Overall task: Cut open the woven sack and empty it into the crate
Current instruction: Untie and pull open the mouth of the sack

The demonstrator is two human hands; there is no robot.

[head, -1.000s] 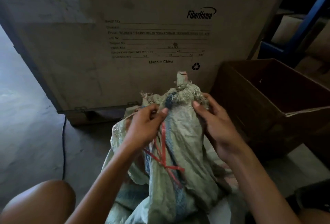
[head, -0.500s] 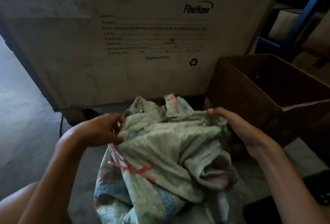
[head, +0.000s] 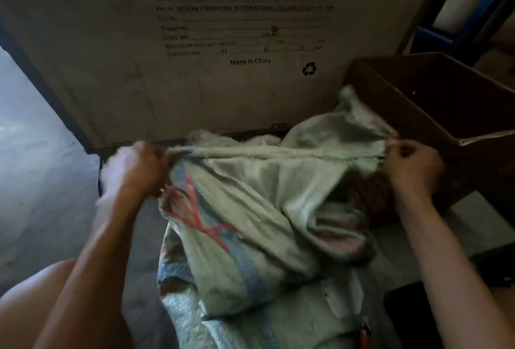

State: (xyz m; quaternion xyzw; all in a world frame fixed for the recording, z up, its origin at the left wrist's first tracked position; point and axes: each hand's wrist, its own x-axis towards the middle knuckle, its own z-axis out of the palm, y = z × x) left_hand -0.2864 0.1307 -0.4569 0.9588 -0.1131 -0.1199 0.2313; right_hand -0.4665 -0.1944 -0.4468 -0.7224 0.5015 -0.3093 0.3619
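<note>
A pale green woven sack (head: 250, 209) with a blue stripe and red markings stands on the floor in front of me. Its top edge is stretched flat and taut between my hands. My left hand (head: 136, 170) grips the left end of that edge. My right hand (head: 412, 167) pinches the right end, close to the brown cardboard crate (head: 434, 114). The crate is open on top and stands just right of the sack. What the sack holds is hidden.
A large printed cardboard carton (head: 223, 42) stands upright right behind the sack. A blue metal rack (head: 473, 14) is at the far right. Bare concrete floor (head: 33, 181) lies to the left, my knee (head: 41, 307) at lower left. A small red-handled item (head: 365, 334) lies on the sack below.
The bunched neck of the sack has come apart. My hands have moved outwards, left and right, pulling the sack's mouth wide and its edge taut. The view has tilted closer.
</note>
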